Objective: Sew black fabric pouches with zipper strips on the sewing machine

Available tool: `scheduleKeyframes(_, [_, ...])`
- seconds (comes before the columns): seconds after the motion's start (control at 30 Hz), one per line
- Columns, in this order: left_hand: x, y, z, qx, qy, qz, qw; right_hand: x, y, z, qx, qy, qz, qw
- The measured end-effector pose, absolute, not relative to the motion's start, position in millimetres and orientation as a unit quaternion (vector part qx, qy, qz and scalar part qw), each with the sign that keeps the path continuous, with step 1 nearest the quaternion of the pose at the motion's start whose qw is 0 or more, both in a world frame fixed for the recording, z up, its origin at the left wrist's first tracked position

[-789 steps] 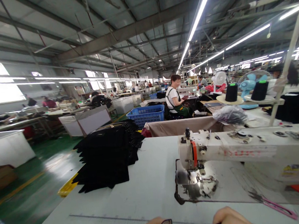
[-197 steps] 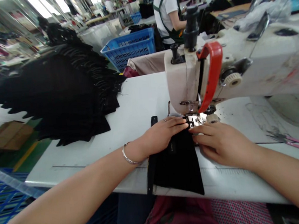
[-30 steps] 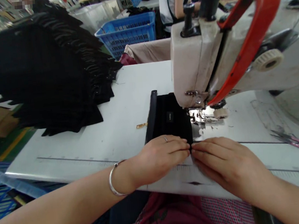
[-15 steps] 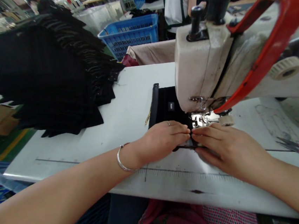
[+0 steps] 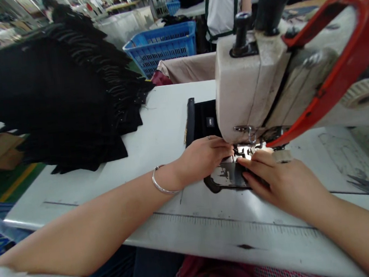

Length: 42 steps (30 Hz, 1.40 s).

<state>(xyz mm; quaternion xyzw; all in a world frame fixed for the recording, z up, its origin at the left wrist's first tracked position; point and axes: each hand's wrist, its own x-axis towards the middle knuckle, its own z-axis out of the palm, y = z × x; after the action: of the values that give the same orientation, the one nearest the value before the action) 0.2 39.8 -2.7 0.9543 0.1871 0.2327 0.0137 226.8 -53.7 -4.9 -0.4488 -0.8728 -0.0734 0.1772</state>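
Fabric, black (image 5: 203, 115): lay flat on the pale tabletop (image 5: 156, 119), just toward 2 o'clock from the centre of view; bore a small label (image 5: 210, 122) with pale lettering; carried a dark strip (image 5: 189, 120) along the 9 o'clock side; passed partly behind the sewing machine head (image 5: 241, 85), itself at 2 o'clock.

Left hand (image 5: 202, 160): rested between 4 and 5 o'clock, close to centre, against the near end of the fabric; showed fingers narrow and close together, tips directed toward 3 o'clock, just beside the lit presser foot (image 5: 243, 151); wore a silver bracelet (image 5: 158, 182) at the wrist; could not be judged as pinching or merely pressing.

Right hand (image 5: 275, 173): lay toward 4 o'clock, fingers directed to 10 o'clock, near the presser foot; showed the thumb slightly apart, over the metal plate (image 5: 228, 173); could not be judged as gripping.

Surroundings: included a stack of black pieces (image 5: 66, 102) at 10 o'clock, a blue basket (image 5: 163, 49) at 12, a person in a white top (image 5: 222, 10) at 1, a red curved bar (image 5: 329, 81) between 2 and 3, scissors (image 5: 368, 184) near 4, and ruler markings (image 5: 241, 224) at 5.
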Motion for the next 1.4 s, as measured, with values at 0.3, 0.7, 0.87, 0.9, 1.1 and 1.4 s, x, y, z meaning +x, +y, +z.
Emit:
scheduleKeyframes(0.3, [1.5, 41.8, -3.0, 0.952, 0.193, 0.235, 0.015, 226.3, -53.5, -4.4, -0.456, -0.868, -0.040, 0.193])
scheduleKeyframes(0.7, [2.0, 45.4, 0.7, 0.954, 0.205, 0.219, 0.019, 228.1, -50.2, -5.3, -0.460, -0.868, -0.026, 0.184])
scheduleKeyframes(0.87, [-3.2, 38.7, 26.0, 0.970, 0.218, 0.093, 0.046, 231.8, -52.2, -3.4, -0.445, -0.873, 0.013, 0.197])
scheduleKeyframes(0.9, [-4.6, 36.0, 29.8, 0.973, 0.216, 0.070, 0.051, 232.0, -52.8, -3.0, -0.442, -0.873, 0.013, 0.205])
scheduleKeyframes(1.1, [-14.1, 15.9, 18.8, 0.977, 0.182, 0.098, 0.060, 230.6, -56.2, -3.6, -0.421, -0.876, -0.004, 0.235])
scheduleKeyframes(1.4, [-14.8, 4.1, 0.7, 0.963, 0.211, 0.148, 0.077, 228.1, -59.6, -2.9, -0.388, -0.890, -0.005, 0.237])
